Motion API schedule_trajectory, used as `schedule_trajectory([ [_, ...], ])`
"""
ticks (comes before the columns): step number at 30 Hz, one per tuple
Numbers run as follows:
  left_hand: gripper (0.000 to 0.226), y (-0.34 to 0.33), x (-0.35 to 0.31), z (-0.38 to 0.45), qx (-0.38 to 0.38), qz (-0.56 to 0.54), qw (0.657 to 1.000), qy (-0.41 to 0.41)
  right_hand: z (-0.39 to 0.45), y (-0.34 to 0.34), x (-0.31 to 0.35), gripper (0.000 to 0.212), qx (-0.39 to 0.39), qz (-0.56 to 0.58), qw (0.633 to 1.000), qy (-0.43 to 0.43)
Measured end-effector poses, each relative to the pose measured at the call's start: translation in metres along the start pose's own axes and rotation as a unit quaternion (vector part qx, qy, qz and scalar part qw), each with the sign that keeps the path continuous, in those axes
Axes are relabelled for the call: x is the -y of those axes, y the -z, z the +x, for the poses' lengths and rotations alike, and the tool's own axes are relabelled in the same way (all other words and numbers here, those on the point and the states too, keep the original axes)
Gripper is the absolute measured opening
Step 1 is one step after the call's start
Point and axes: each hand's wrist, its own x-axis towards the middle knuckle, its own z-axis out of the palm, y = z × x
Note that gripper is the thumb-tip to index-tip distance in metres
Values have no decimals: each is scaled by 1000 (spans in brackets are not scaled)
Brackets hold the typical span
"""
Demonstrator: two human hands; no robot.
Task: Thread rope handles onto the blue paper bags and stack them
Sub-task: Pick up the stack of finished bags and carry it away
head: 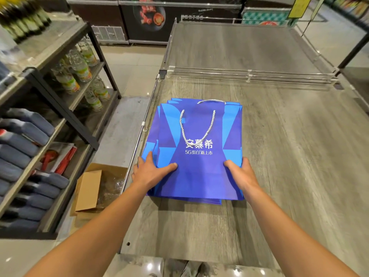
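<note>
Both hands hold the near end of a stack of blue paper bags [197, 156] lying flat on the grey wood-look table [299, 156]: the left hand [148, 171] grips the stack's left edge with its thumb laid across the top bag, and the right hand [240, 172] grips the right edge, thumb on top. A white rope handle [196, 126] lies looped over the top bag, and another [211, 101] shows at the far edge. An open cardboard box [93, 188] sits on the floor left of the table, beside shelves of bottles [79, 70].
</note>
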Motion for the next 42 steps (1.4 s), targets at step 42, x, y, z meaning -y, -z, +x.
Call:
schedule_trajectory([
  [42,58,23,-45,1,70,-365,928,-9,2,5,42,31,39,163,985,-46],
])
